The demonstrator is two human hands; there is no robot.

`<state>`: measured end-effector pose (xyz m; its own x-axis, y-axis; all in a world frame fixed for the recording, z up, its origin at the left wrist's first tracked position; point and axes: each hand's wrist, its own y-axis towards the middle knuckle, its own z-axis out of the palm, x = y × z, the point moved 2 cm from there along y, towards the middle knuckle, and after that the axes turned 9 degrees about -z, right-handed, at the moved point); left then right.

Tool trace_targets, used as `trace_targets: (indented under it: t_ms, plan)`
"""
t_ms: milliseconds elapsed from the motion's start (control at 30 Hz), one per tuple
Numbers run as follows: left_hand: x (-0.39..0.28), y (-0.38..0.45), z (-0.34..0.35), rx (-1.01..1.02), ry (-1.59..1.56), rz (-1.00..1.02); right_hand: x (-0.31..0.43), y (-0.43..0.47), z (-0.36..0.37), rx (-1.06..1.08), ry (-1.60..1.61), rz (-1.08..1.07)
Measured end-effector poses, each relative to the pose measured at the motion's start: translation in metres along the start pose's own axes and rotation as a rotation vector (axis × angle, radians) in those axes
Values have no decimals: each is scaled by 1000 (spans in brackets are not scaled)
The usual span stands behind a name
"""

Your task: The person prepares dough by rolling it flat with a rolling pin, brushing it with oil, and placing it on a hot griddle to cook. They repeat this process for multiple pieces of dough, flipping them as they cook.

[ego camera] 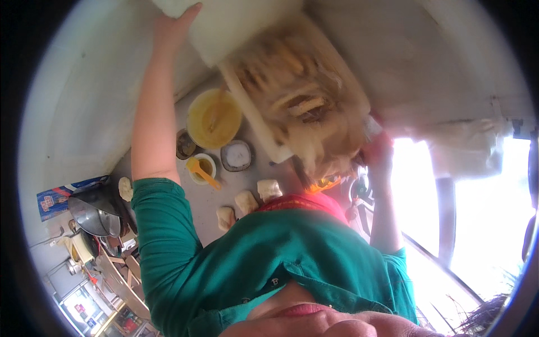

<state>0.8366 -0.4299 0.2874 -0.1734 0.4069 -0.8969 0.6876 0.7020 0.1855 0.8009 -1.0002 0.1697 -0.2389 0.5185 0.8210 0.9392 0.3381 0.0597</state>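
My left hand (177, 26) reaches up at the top left, its thumb against a white panel (240, 25); its other fingers cannot be made out. Blurred, my right hand (377, 147) is at the lower right edge of a tilted pale open box (261, 132) with brown and tan contents; its grip is unclear. Between my arms a grey work surface (202, 198) carries a large yellow bowl (214, 122), a small dark bowl (185, 144) and a square dish with white contents (236, 155). An orange utensil (204, 172) lies across a white bowl (213, 162).
Several pieces of pale dough (246, 201) lie close to my body, and another (125, 188) lies farther left. A metal pan (94, 210) stands at the left beside a blue printed package (52, 204). White walls rise around the surface. Bright openings are at the right.
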Motion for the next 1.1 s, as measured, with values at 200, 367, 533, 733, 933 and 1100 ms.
trace_targets:
  t_ms: [200, 367, 533, 733, 933, 1100]
  plan:
    - [-20, -77, -31, -193, -26, 89, -11, -9, 21, 306, 47, 225]
    - [-18, -142, -60, -379, -142, 243, 11, 17, 21, 723, -249, 51]
    - [-1, -175, -73, -398, -327, 74, 75, 76, 40, 574, 697, -13]
    - [24, -175, -60, -328, 218, -563, 118, 92, 90, 461, 948, 97]
    - [30, -177, 27, -80, 338, 560, 75, -12, 51, 1075, 636, -21]
    - [65, -225, 64, 53, 737, 650, 26, -67, 49, 1194, 651, -7]
